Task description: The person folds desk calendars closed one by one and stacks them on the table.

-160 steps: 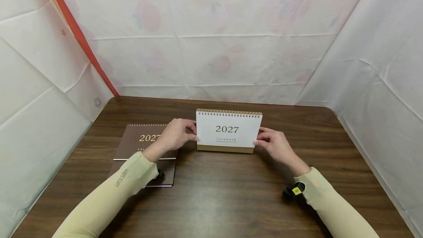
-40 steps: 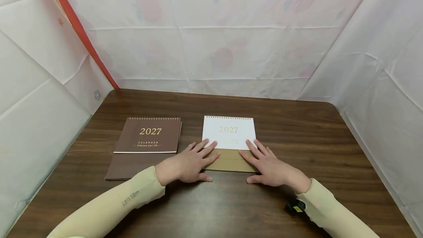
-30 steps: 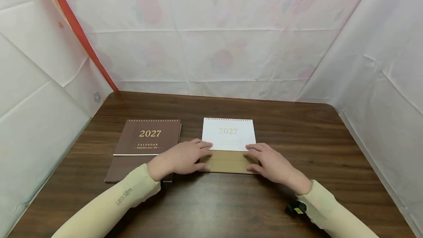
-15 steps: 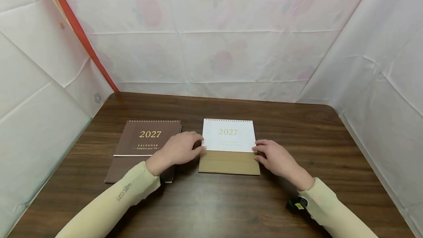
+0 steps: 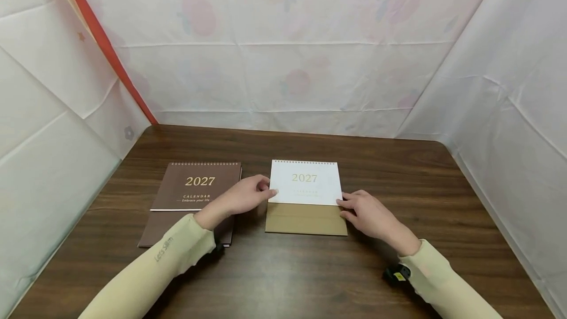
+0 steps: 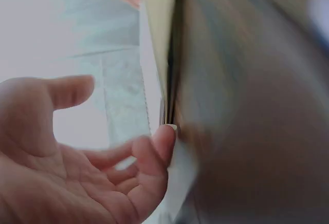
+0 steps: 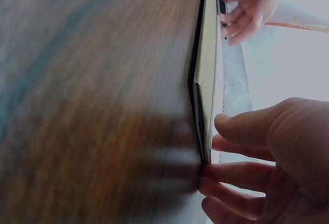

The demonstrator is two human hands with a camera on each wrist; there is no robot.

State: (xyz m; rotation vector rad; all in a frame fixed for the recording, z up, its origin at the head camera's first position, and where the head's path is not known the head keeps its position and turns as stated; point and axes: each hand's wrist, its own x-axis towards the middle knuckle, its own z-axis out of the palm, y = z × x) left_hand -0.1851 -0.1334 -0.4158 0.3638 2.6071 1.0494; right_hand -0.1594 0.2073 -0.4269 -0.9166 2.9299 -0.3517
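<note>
A white 2027 desk calendar [image 5: 304, 182] lies flat on the table, its spiral binding on the far side and a tan base flap [image 5: 305, 219] towards me. My left hand [image 5: 241, 195] is at its left edge; in the left wrist view a fingertip [image 6: 165, 139] touches the edge while the thumb stands apart above. At the right edge my right hand [image 5: 372, 215] touches with its fingertips, and in the right wrist view its thumb [image 7: 241, 124] stays clear of the cover. A brown 2027 desk calendar [image 5: 195, 183] lies flat on the left, partly hidden by my left forearm.
The dark wooden table [image 5: 283, 270] carries both calendars. White printed cloth [image 5: 283, 63] hangs behind and on both sides, with a red strip [image 5: 102, 38] at the back left corner. A small black wrist device [image 5: 397, 273] shows at my right cuff.
The white calendar stood propped earlier; now it lies flat. Both hands rested spread on its front, then drew outward to its left and right edges. The brown calendar has not moved.
</note>
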